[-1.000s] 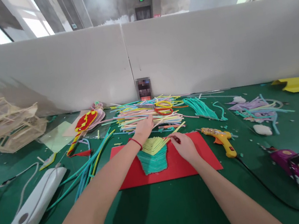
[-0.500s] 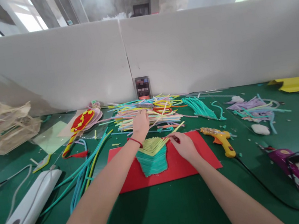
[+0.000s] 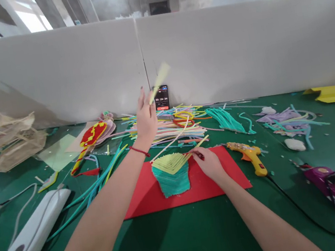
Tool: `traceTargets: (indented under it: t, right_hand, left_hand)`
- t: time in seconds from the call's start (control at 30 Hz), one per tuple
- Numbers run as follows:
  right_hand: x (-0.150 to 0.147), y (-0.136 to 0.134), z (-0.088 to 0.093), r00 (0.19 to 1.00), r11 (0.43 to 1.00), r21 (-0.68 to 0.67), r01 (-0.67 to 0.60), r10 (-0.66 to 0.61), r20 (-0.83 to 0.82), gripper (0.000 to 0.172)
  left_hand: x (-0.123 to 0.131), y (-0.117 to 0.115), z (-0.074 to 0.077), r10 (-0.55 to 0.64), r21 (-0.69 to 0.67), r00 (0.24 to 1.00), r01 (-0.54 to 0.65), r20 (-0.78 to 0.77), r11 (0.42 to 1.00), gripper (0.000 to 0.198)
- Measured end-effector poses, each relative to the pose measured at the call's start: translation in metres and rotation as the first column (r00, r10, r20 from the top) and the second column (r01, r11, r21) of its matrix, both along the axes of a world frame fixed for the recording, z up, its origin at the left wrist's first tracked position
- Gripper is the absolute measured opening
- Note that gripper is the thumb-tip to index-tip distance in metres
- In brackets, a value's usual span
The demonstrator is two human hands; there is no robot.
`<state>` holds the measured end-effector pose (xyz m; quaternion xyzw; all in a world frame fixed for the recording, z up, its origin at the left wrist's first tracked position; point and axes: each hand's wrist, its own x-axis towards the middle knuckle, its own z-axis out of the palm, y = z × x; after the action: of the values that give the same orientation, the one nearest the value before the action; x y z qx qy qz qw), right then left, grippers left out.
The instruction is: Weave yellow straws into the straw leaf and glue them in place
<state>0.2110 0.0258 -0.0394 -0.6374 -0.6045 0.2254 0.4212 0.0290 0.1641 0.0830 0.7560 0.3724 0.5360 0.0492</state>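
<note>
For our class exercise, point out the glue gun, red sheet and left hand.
Glue gun (image 3: 252,155), head view: yellow body.
Red sheet (image 3: 205,186), head view: bare lower part.
Left hand (image 3: 146,120), head view: its back.

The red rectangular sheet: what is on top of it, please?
On the red sheet lies a flat teal-and-yellow piece of thin strips; the right hand is over the sheet too. The surface under the piece, hand and left forearm is covered, so unseen.

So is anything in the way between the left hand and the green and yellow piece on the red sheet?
Nothing tall visible. Between the left hand and the green and yellow piece are only low things: the strip pile, then a pale strip ending by the piece's far-left corner.
</note>
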Motion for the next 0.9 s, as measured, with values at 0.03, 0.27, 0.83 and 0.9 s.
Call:
traceTargets:
  t: [0.03,0.27,0.83,0.9]
  right_hand:
    - [0.000,0.000,0.000,1.000,1.000,0.003,-0.002,0.002,-0.007,0.024]
    - [-0.003,-0.004,0.014,0.993,0.998,0.020,-0.055,0.057,-0.106,0.022]
    - [0.003,-0.023,0.047,0.763,0.985,0.120,-0.127,0.174,-0.622,0.024]
    - [0.004,-0.024,0.047,0.790,0.980,0.128,-0.155,0.201,-0.579,0.020]
  left_hand:
    - [0.000,-0.006,0.009,-0.019,0.023,0.997,0.017,0.071,1.000,0.043]
    - [0.004,-0.060,0.001,-0.068,-0.380,0.930,0.213,0.361,0.900,0.050]
    - [-0.010,-0.170,-0.080,-0.449,-0.436,0.812,0.274,-0.372,0.857,0.032]
    - [-0.019,-0.163,-0.079,-0.359,-0.402,0.820,0.175,-0.445,0.899,0.027]
